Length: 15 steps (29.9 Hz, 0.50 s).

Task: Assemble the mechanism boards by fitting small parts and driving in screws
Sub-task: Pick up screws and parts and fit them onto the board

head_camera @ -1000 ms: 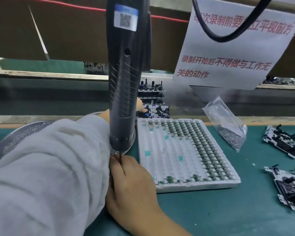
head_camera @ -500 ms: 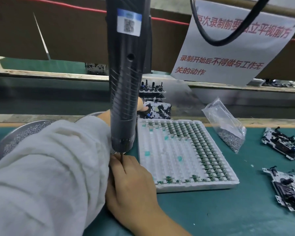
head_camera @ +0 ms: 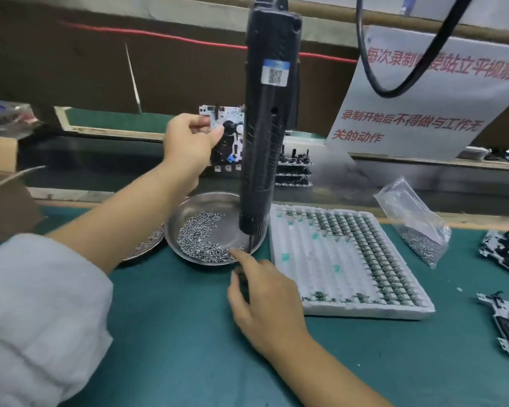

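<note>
Green bench mat [head_camera: 188,333]; your left hand [head_camera: 188,142] grips a mechanism board [head_camera: 228,136] up far-left, right hand [head_camera: 265,304] loosely open, forefinger at the screw dish [head_camera: 218,227] rim.

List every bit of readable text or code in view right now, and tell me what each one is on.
Paper sign, top line, red, cut by the cable and the frame edge: "每次录制…要站立平视前方"
Same sign, lower lines: "录制开始后不得做与工作无关的动作"
Blue-and-white sticker on the hanging electric screwdriver: a QR code; its header print is too small to read.
Mechanism board held by the left hand: no legible marking.
</note>
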Tool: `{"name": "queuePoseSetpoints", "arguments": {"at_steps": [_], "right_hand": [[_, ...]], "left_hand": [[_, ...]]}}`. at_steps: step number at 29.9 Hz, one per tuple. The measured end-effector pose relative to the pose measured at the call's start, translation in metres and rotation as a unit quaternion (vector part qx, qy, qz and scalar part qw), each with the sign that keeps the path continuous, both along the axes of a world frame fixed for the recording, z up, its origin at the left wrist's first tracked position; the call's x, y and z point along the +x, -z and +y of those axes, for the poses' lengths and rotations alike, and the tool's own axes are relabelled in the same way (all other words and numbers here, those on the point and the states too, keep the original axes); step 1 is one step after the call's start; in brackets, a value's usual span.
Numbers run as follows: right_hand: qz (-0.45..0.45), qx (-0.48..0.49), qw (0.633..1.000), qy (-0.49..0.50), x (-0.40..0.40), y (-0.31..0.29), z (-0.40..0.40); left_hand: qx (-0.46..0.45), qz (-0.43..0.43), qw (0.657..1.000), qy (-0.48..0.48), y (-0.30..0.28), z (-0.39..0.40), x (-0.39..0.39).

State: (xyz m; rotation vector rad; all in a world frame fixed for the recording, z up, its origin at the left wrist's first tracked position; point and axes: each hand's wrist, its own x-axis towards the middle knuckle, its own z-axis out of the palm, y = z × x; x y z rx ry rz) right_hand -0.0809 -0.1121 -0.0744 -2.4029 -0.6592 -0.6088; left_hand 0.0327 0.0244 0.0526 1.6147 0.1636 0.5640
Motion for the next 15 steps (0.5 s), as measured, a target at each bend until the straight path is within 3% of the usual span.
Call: {"name": "queuePoseSetpoints", "arguments": {"at_steps": [5,9,12,15], "right_hand": [[0.008,0.144,0.988,-0.046,-0.007,0.004,-0.002],[-0.124,0.222,0.964,-0.082,-0.019,0.004,0.0],[-0.173,0.157,0.961,-0.15,-0.028,0.004,0.004],[-0.149,0.003,0.96,-0.235,-0.033,0.006,0.006]], "left_hand": [[-0.106,0.079,0.991,0.003,0.013,0.073,-0.082],[-0.113,0.173,0.978,0.033,0.038,0.086,-0.148],[-0.119,0.229,0.964,0.056,0.062,0.076,-0.181],[-0.105,0.256,0.959,0.056,0.084,0.062,-0.195]]}}
